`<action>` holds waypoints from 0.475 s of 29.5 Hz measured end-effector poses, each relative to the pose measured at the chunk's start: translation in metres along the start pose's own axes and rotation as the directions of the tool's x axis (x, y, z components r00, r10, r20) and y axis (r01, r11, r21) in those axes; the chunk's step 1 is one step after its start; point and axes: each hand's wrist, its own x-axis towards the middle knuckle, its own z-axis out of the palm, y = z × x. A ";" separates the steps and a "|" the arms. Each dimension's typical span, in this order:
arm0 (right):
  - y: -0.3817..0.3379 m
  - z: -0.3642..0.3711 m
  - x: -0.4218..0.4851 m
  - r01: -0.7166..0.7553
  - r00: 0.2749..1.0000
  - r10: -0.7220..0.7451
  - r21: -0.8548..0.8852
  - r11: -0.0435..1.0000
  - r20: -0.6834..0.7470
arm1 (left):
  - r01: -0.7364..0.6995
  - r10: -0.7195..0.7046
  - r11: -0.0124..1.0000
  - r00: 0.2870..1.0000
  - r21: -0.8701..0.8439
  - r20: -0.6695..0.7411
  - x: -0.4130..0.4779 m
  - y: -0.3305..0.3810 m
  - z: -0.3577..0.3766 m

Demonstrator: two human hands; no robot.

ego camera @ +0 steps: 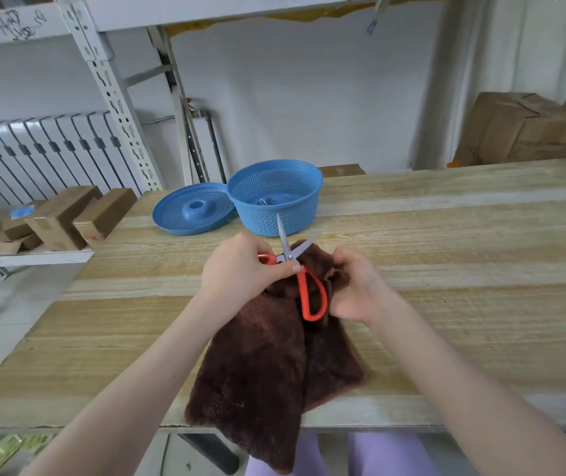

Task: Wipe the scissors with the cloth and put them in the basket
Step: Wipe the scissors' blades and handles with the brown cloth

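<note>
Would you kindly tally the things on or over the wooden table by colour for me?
Blue: 2, the basket and the lid
Red-handled: 1, the scissors
Brown: 1, the cloth
Total: 4

Basket (274,218) sat on tabletop (446,269). Lid (192,209) just left of basket. Scissors (288,255) over cloth (261,365), both before basket.
</note>
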 end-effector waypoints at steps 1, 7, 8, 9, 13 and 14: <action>0.001 0.001 0.001 -0.039 0.999 0.039 -0.001 0.999 -0.030 | -0.006 0.006 1.000 1.000 0.002 0.008 -0.001 0.000 0.002; 0.008 0.002 0.005 -0.011 0.999 0.017 -0.132 0.991 0.046 | -0.004 0.004 1.000 0.999 -0.006 0.040 -0.001 -0.002 0.006; 0.010 0.002 0.006 0.027 0.999 -0.021 -0.148 0.989 0.042 | -0.002 0.003 1.000 0.999 -0.008 0.043 0.000 -0.002 0.006; 0.011 0.004 0.008 0.071 0.997 -0.068 -0.192 0.979 0.026 | -0.001 0.002 1.000 0.999 -0.011 0.045 0.000 -0.002 0.006; 0.018 0.013 0.016 0.248 0.964 -0.266 -0.349 0.904 -0.005 | -0.005 0.006 1.000 0.999 -0.019 0.038 -0.002 -0.003 0.009; 0.019 0.016 0.016 0.270 0.956 -0.293 -0.347 0.898 -0.012 | -0.008 0.008 1.000 1.000 -0.016 0.026 -0.002 -0.003 0.010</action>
